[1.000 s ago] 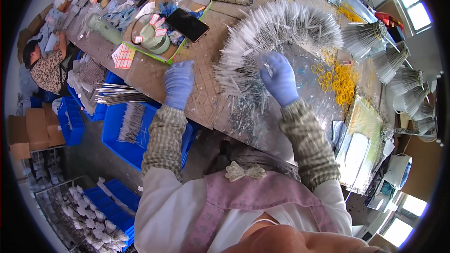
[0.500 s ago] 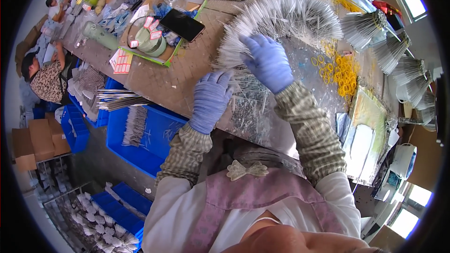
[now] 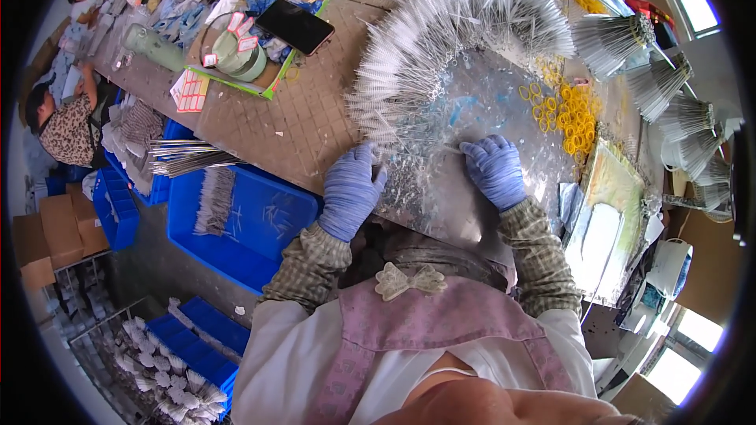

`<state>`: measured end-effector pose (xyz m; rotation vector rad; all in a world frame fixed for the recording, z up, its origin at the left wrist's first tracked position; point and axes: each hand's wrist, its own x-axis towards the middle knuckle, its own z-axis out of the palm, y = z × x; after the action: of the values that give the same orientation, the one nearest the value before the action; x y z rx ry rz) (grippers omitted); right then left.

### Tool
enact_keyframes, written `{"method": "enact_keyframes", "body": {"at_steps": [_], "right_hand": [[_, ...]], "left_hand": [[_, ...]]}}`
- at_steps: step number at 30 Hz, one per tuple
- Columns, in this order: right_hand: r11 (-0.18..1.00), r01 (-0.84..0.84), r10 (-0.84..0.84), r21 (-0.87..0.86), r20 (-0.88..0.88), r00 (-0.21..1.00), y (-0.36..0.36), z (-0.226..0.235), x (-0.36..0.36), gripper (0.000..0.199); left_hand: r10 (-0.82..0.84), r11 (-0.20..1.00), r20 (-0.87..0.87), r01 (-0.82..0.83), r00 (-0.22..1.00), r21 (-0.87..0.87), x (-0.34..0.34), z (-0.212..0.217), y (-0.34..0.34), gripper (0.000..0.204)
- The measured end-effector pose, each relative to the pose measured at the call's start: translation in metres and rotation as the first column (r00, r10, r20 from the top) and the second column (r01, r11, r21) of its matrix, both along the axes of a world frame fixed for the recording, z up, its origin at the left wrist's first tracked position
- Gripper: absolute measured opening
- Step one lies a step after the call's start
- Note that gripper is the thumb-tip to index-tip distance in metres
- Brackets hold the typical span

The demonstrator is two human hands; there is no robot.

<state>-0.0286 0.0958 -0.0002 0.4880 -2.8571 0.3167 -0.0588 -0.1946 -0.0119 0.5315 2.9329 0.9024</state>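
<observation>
Many thin wire brushes (image 3: 402, 63) with white bristles lie heaped in a wide arc on the worktable. My left hand (image 3: 350, 193), in a bluish-purple glove, rests at the near left end of this arc. Its fingertips touch the brush ends, and the thumb stands apart from the fingers. My right hand (image 3: 496, 173), gloved alike, is over the bare grey part of the table inside the arc. Its fingers are pinched together, and a thin pale piece, apparently one wire brush (image 3: 450, 149), sticks out leftward from them.
Yellow rubber bands (image 3: 575, 122) lie on the right, with bundled brushes (image 3: 610, 43) beyond. A green-edged tray (image 3: 272, 93) holds a phone (image 3: 294, 26) and jars. Below the table's left edge stands a blue bin (image 3: 260, 248). Another person (image 3: 67, 134) sits far left.
My right hand has come off the heap, moving toward me and slightly right, and is now pinched on a thin piece. My left hand has shifted slightly toward me.
</observation>
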Motion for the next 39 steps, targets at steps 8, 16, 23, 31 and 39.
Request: {"method": "enact_keyframes", "body": {"at_steps": [8,16,23,31,39], "right_hand": [[0.902,-0.152,0.133,-0.404,-0.077,0.988,-0.090,0.013,-0.045,0.023],[0.948,-0.065,0.076,-0.310,0.023,0.997,-0.083,-0.030,-0.072,0.025],[0.955,0.064,-0.049,-0.290,0.061,0.997,-0.075,-0.004,-0.058,0.035],[0.833,-0.075,-0.092,-0.549,-0.271,0.958,-0.058,-0.020,-0.021,0.051],[0.944,-0.161,0.202,-0.289,0.121,0.972,-0.087,-0.023,-0.003,0.049]], "left_hand": [[0.118,0.986,0.032,-0.121,0.993,0.112,-0.008,0.018,0.002,0.036],[0.131,0.888,0.368,-0.274,0.920,0.370,-0.010,0.053,-0.070,0.030],[-0.098,0.973,-0.087,0.114,0.991,0.200,-0.050,0.031,-0.026,0.032],[0.244,0.767,-0.009,-0.187,0.970,0.614,-0.148,0.042,0.015,0.033],[0.087,0.635,0.218,-0.222,0.972,0.740,-0.245,0.043,0.009,0.033]]}}
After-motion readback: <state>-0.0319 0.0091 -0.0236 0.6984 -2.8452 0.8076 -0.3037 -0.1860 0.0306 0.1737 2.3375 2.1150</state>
